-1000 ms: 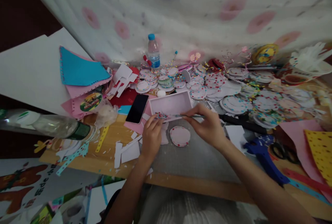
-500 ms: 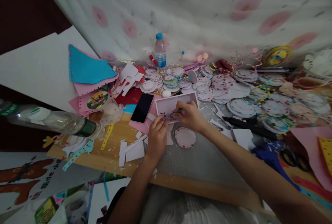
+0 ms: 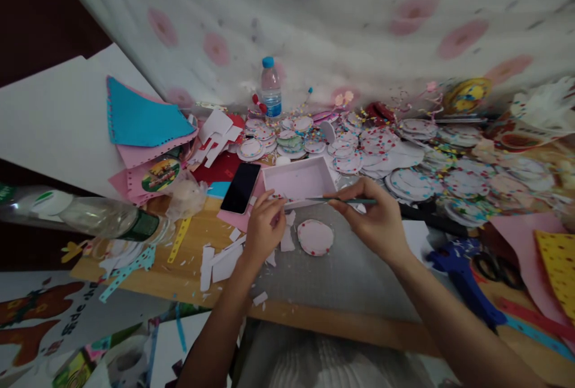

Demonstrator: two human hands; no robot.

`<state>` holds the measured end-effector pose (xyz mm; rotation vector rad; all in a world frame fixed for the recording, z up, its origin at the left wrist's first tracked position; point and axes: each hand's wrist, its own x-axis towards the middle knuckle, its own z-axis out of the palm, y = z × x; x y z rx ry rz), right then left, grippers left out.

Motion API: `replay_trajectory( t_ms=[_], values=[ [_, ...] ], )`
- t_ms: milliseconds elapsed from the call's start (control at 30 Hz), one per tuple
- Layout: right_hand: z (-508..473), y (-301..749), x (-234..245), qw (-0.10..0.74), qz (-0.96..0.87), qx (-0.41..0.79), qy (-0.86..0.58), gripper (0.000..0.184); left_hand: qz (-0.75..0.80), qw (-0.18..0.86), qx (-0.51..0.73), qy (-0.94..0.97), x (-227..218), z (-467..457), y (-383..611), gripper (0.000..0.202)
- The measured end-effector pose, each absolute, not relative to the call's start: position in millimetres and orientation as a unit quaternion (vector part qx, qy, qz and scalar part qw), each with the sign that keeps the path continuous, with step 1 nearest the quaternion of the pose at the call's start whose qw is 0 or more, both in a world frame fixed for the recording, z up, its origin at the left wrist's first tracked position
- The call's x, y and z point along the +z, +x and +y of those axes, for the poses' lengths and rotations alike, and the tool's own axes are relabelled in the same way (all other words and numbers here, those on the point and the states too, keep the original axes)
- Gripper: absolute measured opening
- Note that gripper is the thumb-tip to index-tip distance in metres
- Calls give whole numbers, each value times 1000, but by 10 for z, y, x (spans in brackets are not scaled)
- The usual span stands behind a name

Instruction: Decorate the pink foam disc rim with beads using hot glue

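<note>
A white open box (image 3: 300, 177) lies on the grey mat in front of me. My right hand (image 3: 375, 217) is right of it, with thumb and fingers pinched on a slim, dark, pointed tool (image 3: 354, 200) lying level. Its thin tip reaches left along the box's front edge toward my left hand (image 3: 265, 226). That hand's fingers are closed at the box's front left corner, by tiny coloured bits; what they hold is too small to make out. A round white fabric-like disc (image 3: 315, 237) with red dots around its rim lies on the mat just below the box.
A black phone (image 3: 241, 187) lies left of the box. Behind stand a water bottle (image 3: 271, 91) and many stacks of dotted discs (image 3: 413, 184). White paper scraps (image 3: 227, 263) lie at left. At right are a blue tool (image 3: 467, 280) and black-handled scissors (image 3: 498, 269).
My right hand has moved right, out of the box, and the slim tool now shows stretched between the hands. My left hand stays by the box's front left corner. The view has shifted slightly.
</note>
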<state>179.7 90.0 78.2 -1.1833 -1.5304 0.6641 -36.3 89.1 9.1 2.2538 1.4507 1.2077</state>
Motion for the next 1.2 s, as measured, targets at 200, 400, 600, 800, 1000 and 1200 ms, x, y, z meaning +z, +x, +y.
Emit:
replay_trajectory(
  t_ms=[200,400,600,800,1000,1200],
  values=[
    [337,1907,706,570,-524,387,-501,21,502,165,461,713,480,643,-267,26],
    [43,1828,694,583,-449,457,-500,22,464,392,447,657,735,160,-30,17],
    [-64,1821,626,573,-426,498,-491,23,466,455,477,590,709,-1,56,12],
    [-166,1882,539,581,-368,527,-499,23,477,491,472,556,707,-20,68,10],
    [-170,1946,515,597,-371,517,-488,21,481,513,445,554,723,-12,78,14],
    [-185,1919,565,593,-382,503,-500,23,488,503,443,559,710,-22,89,11]
  ],
)
